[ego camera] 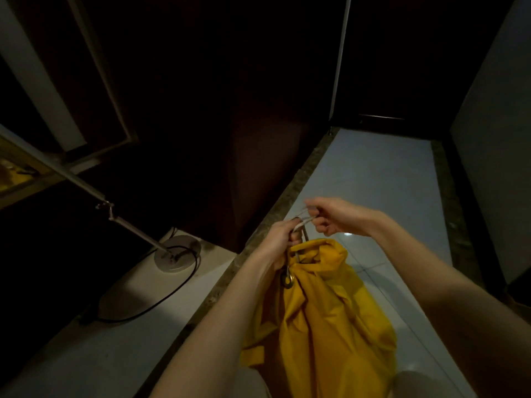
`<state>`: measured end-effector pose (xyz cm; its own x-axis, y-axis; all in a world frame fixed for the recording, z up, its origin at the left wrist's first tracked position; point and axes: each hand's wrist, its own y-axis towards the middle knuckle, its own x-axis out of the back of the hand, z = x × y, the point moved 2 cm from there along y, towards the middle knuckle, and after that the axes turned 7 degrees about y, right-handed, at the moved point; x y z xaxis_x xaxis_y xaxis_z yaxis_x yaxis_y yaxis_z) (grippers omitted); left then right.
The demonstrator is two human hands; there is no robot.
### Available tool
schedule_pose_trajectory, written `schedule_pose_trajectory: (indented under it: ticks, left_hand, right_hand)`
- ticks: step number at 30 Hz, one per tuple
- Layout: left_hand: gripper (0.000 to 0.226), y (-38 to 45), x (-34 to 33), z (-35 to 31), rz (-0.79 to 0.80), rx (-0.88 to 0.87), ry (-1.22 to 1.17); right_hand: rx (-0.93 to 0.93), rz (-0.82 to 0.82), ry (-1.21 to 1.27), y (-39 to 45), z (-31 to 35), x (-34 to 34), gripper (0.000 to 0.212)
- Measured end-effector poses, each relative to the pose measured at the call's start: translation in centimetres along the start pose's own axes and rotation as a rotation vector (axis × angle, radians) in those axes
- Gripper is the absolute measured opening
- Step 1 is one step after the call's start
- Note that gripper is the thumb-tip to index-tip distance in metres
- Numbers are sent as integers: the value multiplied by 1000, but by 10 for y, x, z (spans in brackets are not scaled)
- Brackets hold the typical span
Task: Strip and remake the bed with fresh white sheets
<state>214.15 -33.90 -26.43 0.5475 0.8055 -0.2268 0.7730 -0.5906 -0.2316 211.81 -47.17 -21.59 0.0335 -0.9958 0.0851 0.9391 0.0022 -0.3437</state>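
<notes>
A full yellow drawstring bag [324, 317] stands on the pale tiled floor in front of me, its mouth gathered at the top, with a metal eyelet [288, 278] on its left side. My left hand [280, 242] grips the bag's bunched neck and the pale cord [301, 222] coming out of it. My right hand [333, 216], just above and to the right, pinches the same cord between curled fingers. No bed or white sheets are in view.
A floor lamp's round base [177, 253] with a slanted metal pole and black cable [161, 300] stands at the left. Dark wooden panels rise behind. A speckled stone strip [267, 228] crosses the floor. A dark doorway lies at the far right.
</notes>
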Motion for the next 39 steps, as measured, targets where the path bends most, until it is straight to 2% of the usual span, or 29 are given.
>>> schedule_pose_trajectory:
  ticks: [3,5,7,10,12,14,16,18,21,26,32,36,39]
  left_hand:
    - [35,3,-13,13,63,62,-36]
    - [41,-4,-14,32,92,94,-52]
    - [49,-6,-10,39,11,82,16]
    - [48,0,-12,13,-184,-49,77]
    - [47,8,-18,-13,-210,-144,71]
    - [47,19,-20,-23,-194,-170,38]
    - [47,30,-18,-11,-161,-60,44]
    - [46,33,-11,16,-92,74,195]
    - [46,28,3,45,15,154,383]
    - [45,19,12,43,103,203,429]
    - [47,20,23,43,83,205,760]
    - [42,25,37,33,72,292,779]
    - [33,27,43,15,70,381,891]
  right_hand:
    - [104,-237,72,12,-30,5,35]
    - [100,-280,139,14,-53,2,36]
    - [114,-282,147,13,-59,-6,37]
    - [271,-322,186,8,-23,-12,37]
    - [391,-355,199,6,3,-6,39]
    - [424,-383,176,9,5,1,39]
    - [307,-396,170,16,-19,8,38]
    - [165,-387,166,22,-56,13,40]
    - [65,-320,16,23,-87,13,43]
    - [59,-295,-107,20,-85,-1,40]
    - [3,-176,-245,26,-91,-15,34]
    - [-15,-134,-363,36,-87,-14,21]
    - [-38,-118,-406,32,-72,-9,20]
